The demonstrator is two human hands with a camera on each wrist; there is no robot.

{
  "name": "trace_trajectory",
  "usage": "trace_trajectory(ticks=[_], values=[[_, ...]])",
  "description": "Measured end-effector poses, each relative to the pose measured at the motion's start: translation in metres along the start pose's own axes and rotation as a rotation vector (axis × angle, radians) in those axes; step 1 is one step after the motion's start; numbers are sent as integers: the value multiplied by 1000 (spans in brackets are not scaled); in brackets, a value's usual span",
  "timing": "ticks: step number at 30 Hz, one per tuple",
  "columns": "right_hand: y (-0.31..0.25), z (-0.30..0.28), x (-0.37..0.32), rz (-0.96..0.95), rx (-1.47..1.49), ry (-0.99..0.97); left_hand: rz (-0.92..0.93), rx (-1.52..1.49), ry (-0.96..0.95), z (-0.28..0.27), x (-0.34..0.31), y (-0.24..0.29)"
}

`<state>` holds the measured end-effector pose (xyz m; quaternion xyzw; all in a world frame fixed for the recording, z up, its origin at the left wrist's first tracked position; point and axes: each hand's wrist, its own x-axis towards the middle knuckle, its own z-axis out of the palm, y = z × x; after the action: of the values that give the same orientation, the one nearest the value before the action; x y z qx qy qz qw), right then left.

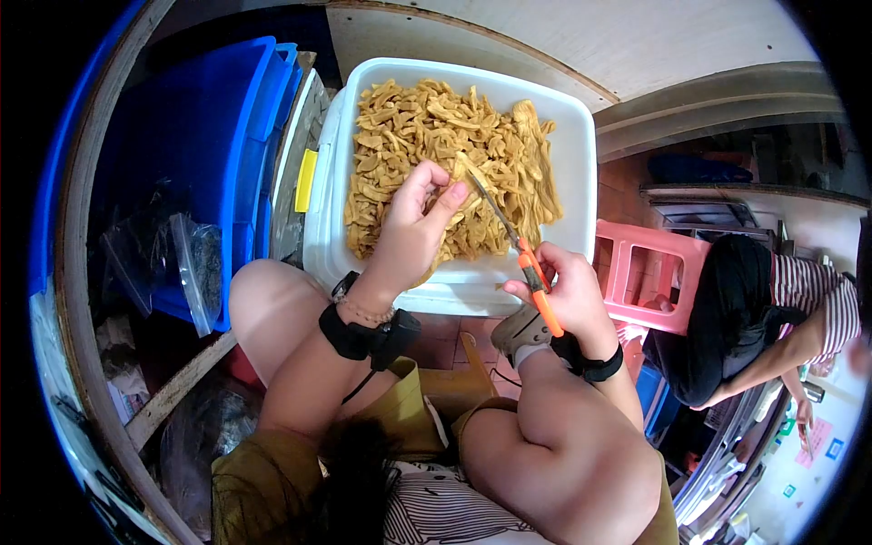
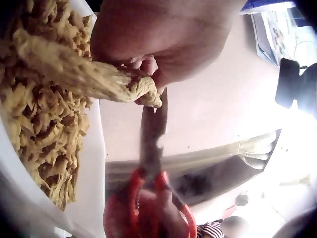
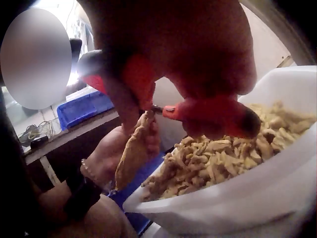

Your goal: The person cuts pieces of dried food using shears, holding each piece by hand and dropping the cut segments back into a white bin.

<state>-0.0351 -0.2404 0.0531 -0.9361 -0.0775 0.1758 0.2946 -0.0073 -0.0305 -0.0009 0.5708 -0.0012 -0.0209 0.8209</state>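
My left hand [image 1: 409,232] pinches a long, wrinkled yellow-brown strip [image 2: 74,72], which looks like tofu skin, over a white tub [image 1: 589,154]. Orange-handled scissors [image 1: 530,271] are gripped in my right hand [image 1: 577,291], at the tub's near right corner. Their blades [image 2: 152,136] reach toward the left fingertips and overlap the strip's end in the left wrist view. Many short cut pieces [image 1: 400,136] of the same food fill most of the tub. Longer uncut strips [image 1: 536,173] lie along its right side.
Left of the tub stand blue plastic bins [image 1: 200,136], with clear plastic bags [image 1: 195,263] hanging in front. A pink stool [image 1: 618,282] is at the right, and another person [image 1: 745,309] sits beyond it. A pale board [image 1: 690,45] rises behind the tub.
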Motion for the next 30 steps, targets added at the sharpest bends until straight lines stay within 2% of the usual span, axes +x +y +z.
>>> trace_trajectory(ticks=[4, 8, 14, 17, 19, 22, 25, 30], values=[[-5, -1, 0, 12, -55, -3, -27, 42, -70, -4, 1, 7], [-5, 0, 0, -7, -81, 32, -1, 63, -57, -2, 1, 6], [-1, 4, 0, 3, -30, 63, -70, 6, -17, -5, 3, 5], [-1, 3, 0, 44, -30, 57, -29, 28, -39, -8, 6, 2], [-4, 0, 0, 4, -141, 64, -35, 6, -68, -7, 6, 5], [-8, 1, -2, -38, -146, 89, -89, 22, -134, -2, 5, 2], [-8, 1, -2, 2, -102, 69, -79, 46, -157, -6, 7, 1], [-5, 2, -2, 18, -77, 76, -75, 48, -140, -11, 8, 4]])
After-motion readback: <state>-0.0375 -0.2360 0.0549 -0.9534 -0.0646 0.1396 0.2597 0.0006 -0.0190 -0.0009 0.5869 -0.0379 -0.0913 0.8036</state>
